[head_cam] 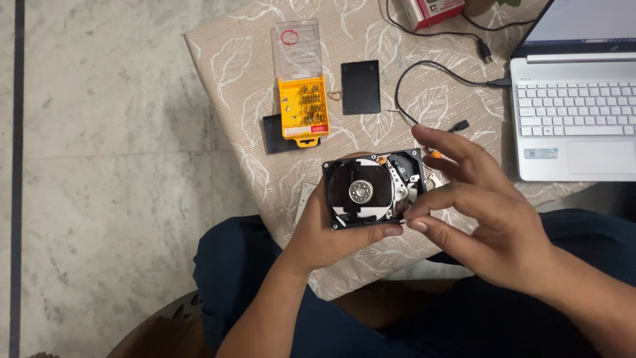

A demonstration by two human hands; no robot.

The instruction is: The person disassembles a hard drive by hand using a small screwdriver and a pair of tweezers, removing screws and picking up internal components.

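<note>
Basically, head view only: an opened hard drive [373, 190], cover off, shiny platter and arm assembly exposed, is held up just off the near edge of the worktop [225, 59], over the person's lap. Left hand [331, 232] cups it from underneath, thumb clamped along the drive's near edge, so it is gripping the drive. Right hand [487, 219] is beside the drive's right side, thumb and forefinger pinched together at its near-right corner, other fingers spread loose over the far-right corner; whether something small sits in the pinch I cannot tell. Looks rigid, dense for its size, metal frame; platter and head arm look fragile and smudge easily, so best held by the black side rails and corners, not by the disc face. On the worktop: yellow screwdriver bit case [303, 106] with clear lid flipped open toward the far-left corner, black flat cover [360, 87] just right of it, another dark plate [275, 132] partly under the case. Black cable [430, 66] loops across the far side to a white laptop [575, 113] at the right edge. Red-and-white box [430, 10] at the far edge.
</note>
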